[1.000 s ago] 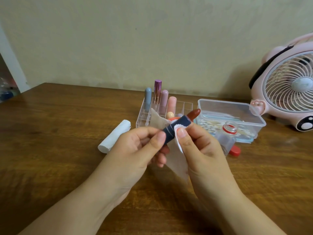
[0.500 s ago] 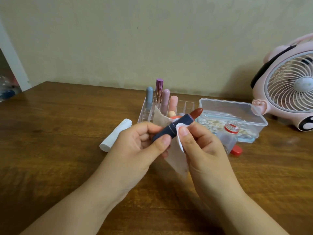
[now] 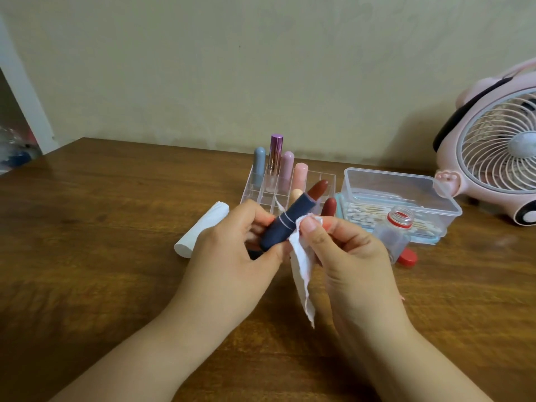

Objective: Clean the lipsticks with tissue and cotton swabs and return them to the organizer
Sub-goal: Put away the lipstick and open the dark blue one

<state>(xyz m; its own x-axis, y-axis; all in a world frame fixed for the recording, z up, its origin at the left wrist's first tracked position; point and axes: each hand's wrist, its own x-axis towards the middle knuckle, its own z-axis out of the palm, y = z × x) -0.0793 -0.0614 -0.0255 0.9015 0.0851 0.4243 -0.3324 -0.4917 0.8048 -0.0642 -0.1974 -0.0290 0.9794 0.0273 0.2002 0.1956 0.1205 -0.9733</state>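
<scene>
My left hand grips a dark blue lipstick by its lower end, tilted up to the right with its brown-red bullet extended. My right hand pinches a white tissue against the tube's right side; the tissue hangs down between my hands. Behind them stands a clear organizer holding several capped lipsticks, grey-blue, purple and pink. A second red lipstick tip shows just above my right thumb.
A white tissue roll lies left of my hands. A clear box of cotton swabs sits to the right, with a small open bottle and its red cap in front. A pink desk fan stands far right on the wooden table.
The lipstick has tilted more upright. The tissue has slipped from behind the tube to its right side and now hangs down between my hands.
</scene>
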